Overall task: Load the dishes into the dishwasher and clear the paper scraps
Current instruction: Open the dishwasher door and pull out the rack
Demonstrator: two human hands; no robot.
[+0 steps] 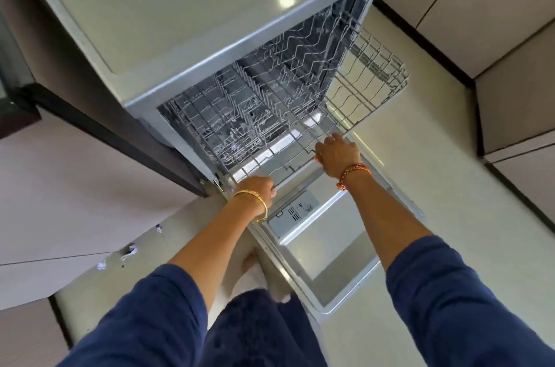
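Left hand [260, 186] and right hand [338, 153] both grip front rail of wire rack [270, 114]; dishwasher door [330, 249] open; paper scraps [129, 251] on floor.

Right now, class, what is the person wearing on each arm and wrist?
Both arms wear dark blue sleeves pushed up the forearm. The left hand has a thin gold bangle at its wrist; the right hand has a braided orange cord bracelet.

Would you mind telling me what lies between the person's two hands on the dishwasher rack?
In the head view, only the rack's bare front wire rail runs between the left hand and the right hand; no dishes sit there.
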